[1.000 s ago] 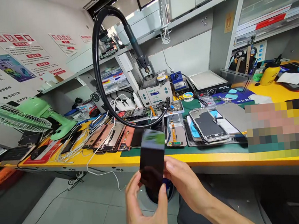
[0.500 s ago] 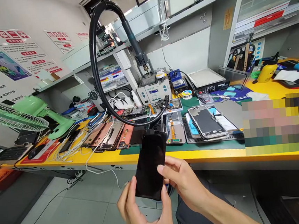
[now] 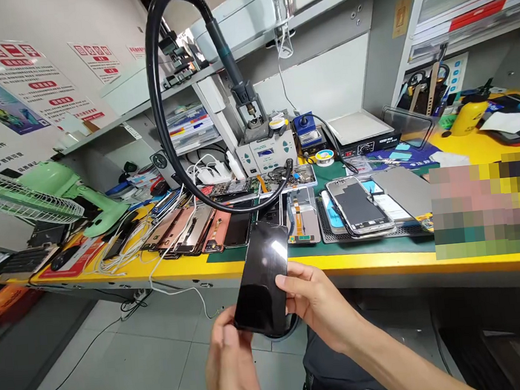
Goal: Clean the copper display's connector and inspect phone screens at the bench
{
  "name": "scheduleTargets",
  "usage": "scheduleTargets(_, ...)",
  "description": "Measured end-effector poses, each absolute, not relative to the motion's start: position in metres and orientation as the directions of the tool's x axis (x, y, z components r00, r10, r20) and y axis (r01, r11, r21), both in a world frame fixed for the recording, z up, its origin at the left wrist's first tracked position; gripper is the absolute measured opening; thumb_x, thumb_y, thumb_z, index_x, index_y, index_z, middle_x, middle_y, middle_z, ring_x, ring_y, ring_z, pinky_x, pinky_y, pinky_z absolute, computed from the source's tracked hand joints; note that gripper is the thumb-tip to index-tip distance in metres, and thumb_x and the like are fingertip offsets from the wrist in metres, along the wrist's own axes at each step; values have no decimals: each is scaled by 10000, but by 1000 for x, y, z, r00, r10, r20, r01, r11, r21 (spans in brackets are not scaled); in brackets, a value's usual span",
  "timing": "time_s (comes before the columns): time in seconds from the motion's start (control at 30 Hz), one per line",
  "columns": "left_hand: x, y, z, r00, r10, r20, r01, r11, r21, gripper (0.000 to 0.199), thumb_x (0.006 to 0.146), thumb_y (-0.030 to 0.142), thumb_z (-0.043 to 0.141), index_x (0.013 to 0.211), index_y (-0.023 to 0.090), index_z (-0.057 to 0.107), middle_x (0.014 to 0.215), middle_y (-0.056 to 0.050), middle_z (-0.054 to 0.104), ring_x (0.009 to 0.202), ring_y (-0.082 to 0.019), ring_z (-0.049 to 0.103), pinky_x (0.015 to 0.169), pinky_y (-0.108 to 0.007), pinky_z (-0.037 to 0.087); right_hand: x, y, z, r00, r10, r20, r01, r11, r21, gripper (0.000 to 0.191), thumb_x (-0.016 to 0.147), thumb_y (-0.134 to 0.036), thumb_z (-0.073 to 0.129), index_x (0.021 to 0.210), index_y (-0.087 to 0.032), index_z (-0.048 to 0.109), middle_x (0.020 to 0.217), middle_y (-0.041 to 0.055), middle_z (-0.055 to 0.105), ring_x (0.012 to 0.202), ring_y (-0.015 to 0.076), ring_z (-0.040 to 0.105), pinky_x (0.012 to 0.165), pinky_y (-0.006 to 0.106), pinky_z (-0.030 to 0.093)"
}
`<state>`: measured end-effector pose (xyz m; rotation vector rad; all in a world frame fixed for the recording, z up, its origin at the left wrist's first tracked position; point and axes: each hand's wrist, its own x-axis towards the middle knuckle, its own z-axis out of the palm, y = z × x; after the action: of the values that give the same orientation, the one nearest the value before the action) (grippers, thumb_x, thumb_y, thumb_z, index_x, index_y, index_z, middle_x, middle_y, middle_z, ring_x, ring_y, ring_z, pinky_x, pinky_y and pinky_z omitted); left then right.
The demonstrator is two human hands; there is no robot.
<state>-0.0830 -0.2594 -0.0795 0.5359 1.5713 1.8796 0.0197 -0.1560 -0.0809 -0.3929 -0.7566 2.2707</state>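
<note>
A black smartphone (image 3: 262, 280) is tilted in front of the bench edge, its dark glossy screen facing me and catching a bright reflection. My right hand (image 3: 317, 296) grips its right edge, thumb on the screen side and fingers behind. At the lower left corner, my left hand (image 3: 232, 349) has its fingers closed against the phone, the thumb just below the corner; some of these fingers are hidden. Beyond the phone, a disassembled phone with its inside showing (image 3: 360, 207) lies on other parts on the green mat (image 3: 229, 256).
A yellow-edged bench (image 3: 375, 259) runs across the view. On it stand a hot-air station (image 3: 268, 152) with a looping black hose (image 3: 155, 95), several phone parts, white cables (image 3: 111, 265) and a green fan (image 3: 59, 188). A blurred-out patch covers the right side.
My left hand has shifted from holding both lower sides of the phone to its lower left corner. The phone has tilted, and a reflection now shows on its screen.
</note>
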Motion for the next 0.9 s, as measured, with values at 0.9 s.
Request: scheduleTargets(0.9, -118, -215, -38, -111, 964, -241, -349, 190, 918, 383, 828, 380, 650, 1124, 138, 640, 1102, -146, 718, 968, -293, 691, 898, -441, 525, 29, -136, -89, -707, 704, -68, -497, -563, -660, 293, 813, -334, 724, 1044, -161, 672, 758, 2, 617, 623, 108, 552, 598, 240, 443)
